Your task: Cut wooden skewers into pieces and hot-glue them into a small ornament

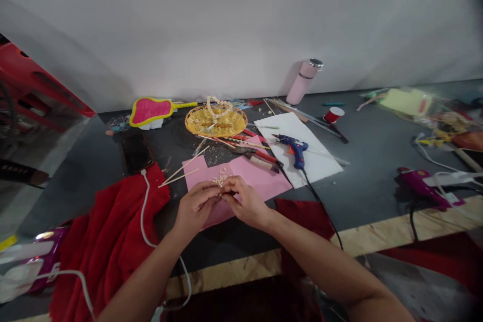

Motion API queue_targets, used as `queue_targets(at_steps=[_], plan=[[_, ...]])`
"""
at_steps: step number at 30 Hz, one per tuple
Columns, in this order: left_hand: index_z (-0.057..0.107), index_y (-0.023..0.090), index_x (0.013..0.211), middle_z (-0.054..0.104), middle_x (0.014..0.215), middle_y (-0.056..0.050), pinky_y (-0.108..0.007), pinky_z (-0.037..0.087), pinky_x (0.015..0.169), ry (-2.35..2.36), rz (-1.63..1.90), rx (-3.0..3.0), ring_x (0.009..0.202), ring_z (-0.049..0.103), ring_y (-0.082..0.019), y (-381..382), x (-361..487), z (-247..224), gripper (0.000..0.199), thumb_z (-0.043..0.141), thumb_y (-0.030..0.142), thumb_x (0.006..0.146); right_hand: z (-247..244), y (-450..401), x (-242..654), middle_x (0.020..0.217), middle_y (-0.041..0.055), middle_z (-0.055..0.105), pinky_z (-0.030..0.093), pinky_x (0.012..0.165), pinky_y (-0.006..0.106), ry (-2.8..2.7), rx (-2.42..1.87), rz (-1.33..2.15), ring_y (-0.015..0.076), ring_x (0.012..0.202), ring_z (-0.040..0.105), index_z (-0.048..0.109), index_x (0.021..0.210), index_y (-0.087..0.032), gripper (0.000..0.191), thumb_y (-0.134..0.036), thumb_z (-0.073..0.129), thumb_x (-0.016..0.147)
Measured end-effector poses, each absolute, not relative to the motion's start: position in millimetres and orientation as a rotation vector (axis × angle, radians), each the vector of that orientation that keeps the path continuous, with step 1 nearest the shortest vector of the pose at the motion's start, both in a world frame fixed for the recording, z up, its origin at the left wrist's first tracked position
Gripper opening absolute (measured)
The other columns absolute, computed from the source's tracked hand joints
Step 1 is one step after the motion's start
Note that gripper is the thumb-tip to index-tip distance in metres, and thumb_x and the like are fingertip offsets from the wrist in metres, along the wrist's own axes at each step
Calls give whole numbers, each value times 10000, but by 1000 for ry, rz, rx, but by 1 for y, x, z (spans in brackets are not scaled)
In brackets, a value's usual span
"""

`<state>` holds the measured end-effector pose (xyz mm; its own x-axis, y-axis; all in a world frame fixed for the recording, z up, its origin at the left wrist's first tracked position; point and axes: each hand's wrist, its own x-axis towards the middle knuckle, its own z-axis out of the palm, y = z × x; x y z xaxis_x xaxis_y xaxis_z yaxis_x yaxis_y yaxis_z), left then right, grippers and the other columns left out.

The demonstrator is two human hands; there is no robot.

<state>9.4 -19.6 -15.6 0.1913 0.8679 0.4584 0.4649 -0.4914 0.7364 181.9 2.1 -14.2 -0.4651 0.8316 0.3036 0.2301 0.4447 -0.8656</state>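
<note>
My left hand and my right hand meet over pink paper near the table's front edge. The fingers of both are closed together on something too small to make out. Just beyond the fingertips lies a small pile of pale bits on the paper. Thin wooden sticks rest to the left of it. Behind the paper stands an oval yellow basket with a loop of pale pieces in it. Pliers and other tools lie between basket and hands.
On white paper at right lies a blue glue gun, its cord hanging over the front edge. A pink bottle and red spool stand behind. Left are a phone, red cloth and white cable.
</note>
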Motion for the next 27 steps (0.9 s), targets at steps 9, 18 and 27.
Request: queue_targets(at_steps=[9, 18, 27], plan=[[679, 237, 869, 677, 939, -57, -294, 512, 764, 1275, 1167, 2020, 876, 633, -168, -20, 10, -9, 176, 536, 163, 797, -17, 1, 180, 1007, 55, 586, 506, 774, 280, -1973, -913, 935, 154, 914, 621, 404, 1059, -221, 295, -79, 455, 805], [629, 188, 827, 650, 819, -21, -260, 458, 708, 1460, 1251, 1385, 770, 589, -159, -19, 3, -7, 105, 613, 246, 741, -5, 27, 213, 938, 50, 605, 482, 763, 298, -1858, -1035, 662, 159, 854, 596, 508, 1029, -215, 185, -167, 453, 859], [570, 173, 835, 464, 584, 28, -223, 360, 535, 1281, 1304, 1136, 548, 440, -103, -14, 0, -11, 102, 524, 251, 787, 1, 41, 232, 708, 10, 470, 402, 559, 246, -1551, -1089, 615, 113, 599, 454, 520, 972, -186, 213, -297, 342, 933]])
